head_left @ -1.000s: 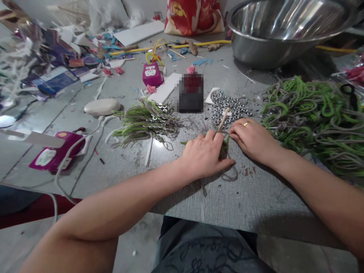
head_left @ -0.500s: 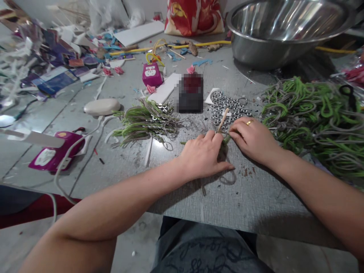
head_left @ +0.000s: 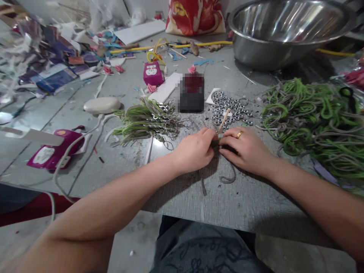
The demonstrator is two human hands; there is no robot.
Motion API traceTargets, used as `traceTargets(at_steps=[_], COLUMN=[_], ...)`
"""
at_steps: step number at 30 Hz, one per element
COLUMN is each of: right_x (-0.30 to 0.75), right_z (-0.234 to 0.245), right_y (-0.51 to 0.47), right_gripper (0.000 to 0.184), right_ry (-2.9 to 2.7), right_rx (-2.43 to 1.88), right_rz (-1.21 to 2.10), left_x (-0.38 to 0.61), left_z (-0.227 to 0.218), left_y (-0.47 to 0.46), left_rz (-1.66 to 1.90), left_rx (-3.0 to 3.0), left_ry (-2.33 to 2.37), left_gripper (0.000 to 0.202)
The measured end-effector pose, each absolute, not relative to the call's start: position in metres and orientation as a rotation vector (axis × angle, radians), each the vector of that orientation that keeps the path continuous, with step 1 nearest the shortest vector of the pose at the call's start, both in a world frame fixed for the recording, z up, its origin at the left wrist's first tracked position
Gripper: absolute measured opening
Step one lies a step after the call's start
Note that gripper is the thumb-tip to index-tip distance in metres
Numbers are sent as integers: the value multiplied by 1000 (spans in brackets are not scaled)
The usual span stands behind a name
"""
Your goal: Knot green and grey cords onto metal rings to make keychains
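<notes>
My left hand [head_left: 195, 151] and my right hand [head_left: 246, 149] meet at the middle of the grey table [head_left: 250, 201], fingertips pinched together. A thin wooden stick [head_left: 223, 120] rises from between them. A grey cord [head_left: 227, 178] trails from under the hands toward me in a loop. What the fingertips pinch besides is hidden. Just beyond the hands lies a patch of small metal nuts [head_left: 231, 108]. The right hand wears a gold ring.
A heap of green and grey cords [head_left: 318, 121] fills the right side. A finished bundle of cords with nuts [head_left: 145, 121] lies left. A big steel bowl [head_left: 287, 30] stands at the back. Purple boxes [head_left: 51, 153], a white oval object [head_left: 101, 105] and paper scraps litter the left.
Both hands have drawn closer together and slightly toward me; the left thumb that lay flat on the table is now tucked in, and the grey cord loop shows more below the hands.
</notes>
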State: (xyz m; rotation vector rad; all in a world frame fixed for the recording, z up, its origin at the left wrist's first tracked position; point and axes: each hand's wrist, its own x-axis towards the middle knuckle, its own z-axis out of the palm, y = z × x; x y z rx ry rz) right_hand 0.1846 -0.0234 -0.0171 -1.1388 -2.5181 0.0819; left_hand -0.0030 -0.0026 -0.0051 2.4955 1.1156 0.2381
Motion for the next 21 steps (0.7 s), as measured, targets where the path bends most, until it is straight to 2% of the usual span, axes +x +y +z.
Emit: traceTargets(at_steps=[10,12,14,17,21], right_x=[191,188,187,190,196], right_z=[-5,3,13,22,24], right_y=[-26,-31,-36,-40,-40], right_gripper=[20,20,21,24,26], right_ry=[-2598,-2679,-2804,-2925,-2963], right_rx=[-1030,-916,-809,-1068,-1353], right_rz=[99,229,523,856,658], left_x=[-3,-4,-5,-4,-3], left_z=[-4,-4,-4,-5,-5], left_y=[-2,-1,-1,0,0], left_rz=[230,239,248,254,261], left_rx=[2472,2464,2457,2448,2434], left_ry=[1118,1107,1101,1103,1109], left_gripper=[25,26,27,29,31])
